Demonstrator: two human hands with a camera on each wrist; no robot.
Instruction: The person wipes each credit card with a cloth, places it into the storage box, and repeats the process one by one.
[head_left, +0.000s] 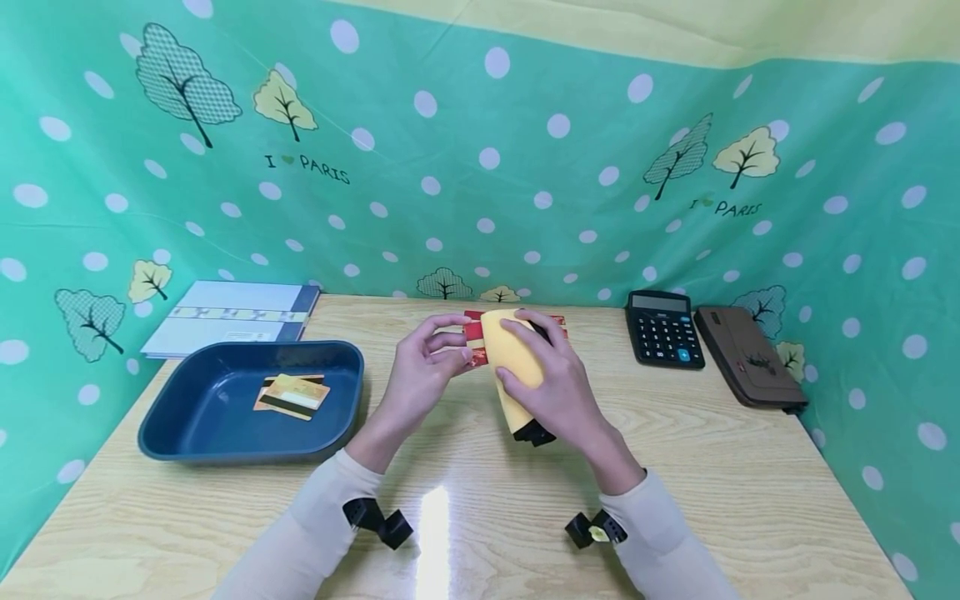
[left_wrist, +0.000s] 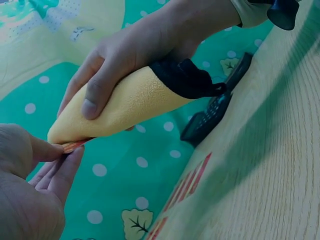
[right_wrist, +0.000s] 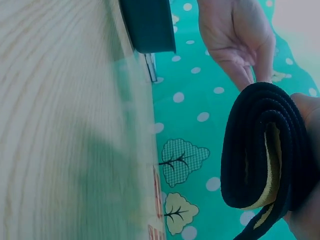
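Observation:
My right hand (head_left: 551,379) grips a rolled or folded yellow cloth (head_left: 512,358) with black edging, held above the table. Its layered black end (right_wrist: 255,150) faces the right wrist camera. At the cloth's other side my left hand (head_left: 423,367) pinches a small red card (head_left: 476,335) between thumb and fingertips. In the left wrist view only a thin edge of this red card (left_wrist: 74,146) shows against the cloth; the cloth hides the rest. Red-striped pieces (left_wrist: 192,182) lie on the table beyond the hands.
A dark blue tray (head_left: 172,417) at left holds several gold cards (head_left: 296,396). Behind it lies a pale folder or book (head_left: 232,312). On the right are a black calculator (head_left: 663,329) and a brown wallet (head_left: 750,358). A green patterned curtain (head_left: 465,183) hangs behind the table.

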